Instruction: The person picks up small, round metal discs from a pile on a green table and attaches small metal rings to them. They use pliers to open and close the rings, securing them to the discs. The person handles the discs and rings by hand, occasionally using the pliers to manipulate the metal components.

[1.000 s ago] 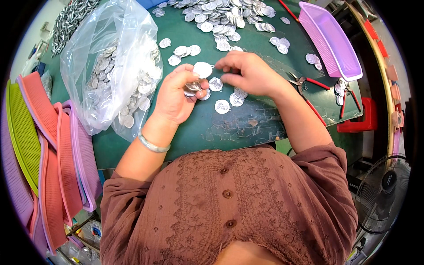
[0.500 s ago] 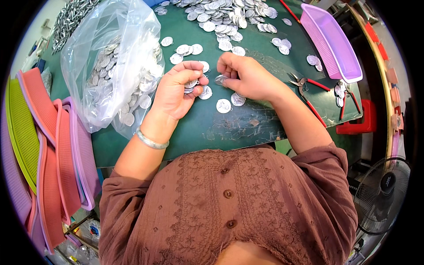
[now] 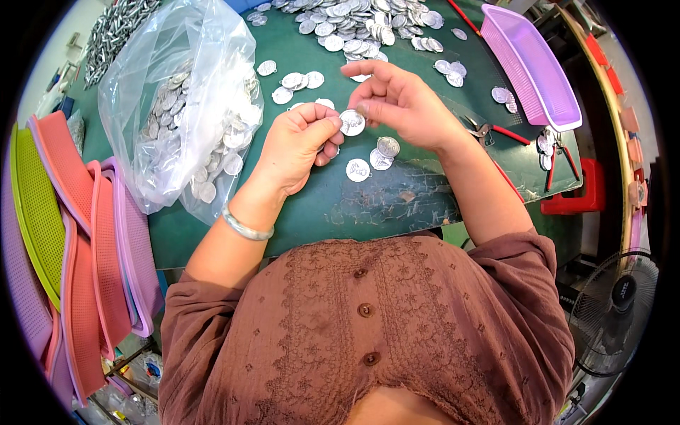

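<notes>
My left hand [image 3: 301, 142] pinches a round silver medal [image 3: 352, 122] with a small loop, holding it up by its left edge between thumb and forefinger. Its other fingers are curled, and whether more medals lie in the palm is hidden. Beside that medal's right edge is my right hand [image 3: 407, 110], thumb tip at or very near the rim, forefinger stretched out and fingers apart. Just below the hands, a few loose medals [image 3: 358, 170] lie on the green tabletop [image 3: 297, 212]; two of these overlap. More medals [image 3: 291, 81] rest beyond my left hand.
A clear plastic bag [image 3: 177, 99] of medals stands at left, with stacked coloured baskets [image 3: 92, 248] beside the table. A large medal pile [image 3: 354, 21] lies at the far side. Red-handled pliers [image 3: 496, 133] and a purple basket [image 3: 531, 67] are on the right.
My left hand has turned and moved slightly right, now holding a single medal out in front. The right hand has lifted its forefinger and spread its fingers; the medal it pinched is no longer there.
</notes>
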Motion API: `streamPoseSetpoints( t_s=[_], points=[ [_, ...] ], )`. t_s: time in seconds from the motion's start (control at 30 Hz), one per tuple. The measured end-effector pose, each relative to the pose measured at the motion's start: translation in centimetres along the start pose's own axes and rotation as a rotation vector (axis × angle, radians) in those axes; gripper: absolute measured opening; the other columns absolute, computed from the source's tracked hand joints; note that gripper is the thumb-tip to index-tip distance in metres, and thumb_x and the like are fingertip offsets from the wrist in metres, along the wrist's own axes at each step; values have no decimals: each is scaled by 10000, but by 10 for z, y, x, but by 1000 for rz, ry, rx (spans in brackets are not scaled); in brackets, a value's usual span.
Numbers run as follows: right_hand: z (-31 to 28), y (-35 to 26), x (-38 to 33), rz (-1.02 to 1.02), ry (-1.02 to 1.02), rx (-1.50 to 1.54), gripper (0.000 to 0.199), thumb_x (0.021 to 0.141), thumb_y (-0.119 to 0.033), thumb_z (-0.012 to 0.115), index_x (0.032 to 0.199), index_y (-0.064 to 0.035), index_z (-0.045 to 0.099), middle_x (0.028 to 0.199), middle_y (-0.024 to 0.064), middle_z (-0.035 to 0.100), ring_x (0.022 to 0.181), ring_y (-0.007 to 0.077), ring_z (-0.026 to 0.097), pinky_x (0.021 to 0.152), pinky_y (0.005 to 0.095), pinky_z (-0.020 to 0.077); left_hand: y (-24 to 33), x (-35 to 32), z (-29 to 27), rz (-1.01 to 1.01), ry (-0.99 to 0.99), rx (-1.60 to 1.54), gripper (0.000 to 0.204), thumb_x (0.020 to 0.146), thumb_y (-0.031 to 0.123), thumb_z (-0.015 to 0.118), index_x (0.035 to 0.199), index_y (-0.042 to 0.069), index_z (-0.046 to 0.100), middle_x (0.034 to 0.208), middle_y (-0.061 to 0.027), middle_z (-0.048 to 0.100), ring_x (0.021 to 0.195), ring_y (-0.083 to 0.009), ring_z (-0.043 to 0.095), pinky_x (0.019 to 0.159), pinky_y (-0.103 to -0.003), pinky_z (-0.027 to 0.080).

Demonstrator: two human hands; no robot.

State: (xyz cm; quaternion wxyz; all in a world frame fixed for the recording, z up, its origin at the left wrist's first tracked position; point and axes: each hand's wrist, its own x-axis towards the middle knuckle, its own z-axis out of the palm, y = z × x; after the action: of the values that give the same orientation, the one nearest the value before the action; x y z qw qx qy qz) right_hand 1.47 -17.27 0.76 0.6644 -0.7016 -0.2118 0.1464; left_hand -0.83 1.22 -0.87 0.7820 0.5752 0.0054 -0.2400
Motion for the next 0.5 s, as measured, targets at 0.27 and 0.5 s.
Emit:
streamPoseSetpoints(
  t_s=[0.27, 0.5],
  points=[
    [-8, -1, 0, 205, -5, 25, 164, 827, -105, 509, 923, 21, 552, 737, 40, 583, 625, 83, 526, 561, 203, 429, 2, 1, 2, 15, 51, -152, 84, 821, 83, 505, 883, 26, 503, 702, -62, 567, 520, -78, 480, 427, -180, 350],
    [-7, -3, 0, 216, 24, 8, 167, 818, -97, 524, 917, 33, 554, 711, 49, 589, 596, 86, 534, 531, 198, 430, 1, 1, 1, -12, 2, -205, 92, 816, 92, 513, 876, 22, 507, 726, -85, 589, 537, -91, 509, 448, -197, 381]
  ],
)
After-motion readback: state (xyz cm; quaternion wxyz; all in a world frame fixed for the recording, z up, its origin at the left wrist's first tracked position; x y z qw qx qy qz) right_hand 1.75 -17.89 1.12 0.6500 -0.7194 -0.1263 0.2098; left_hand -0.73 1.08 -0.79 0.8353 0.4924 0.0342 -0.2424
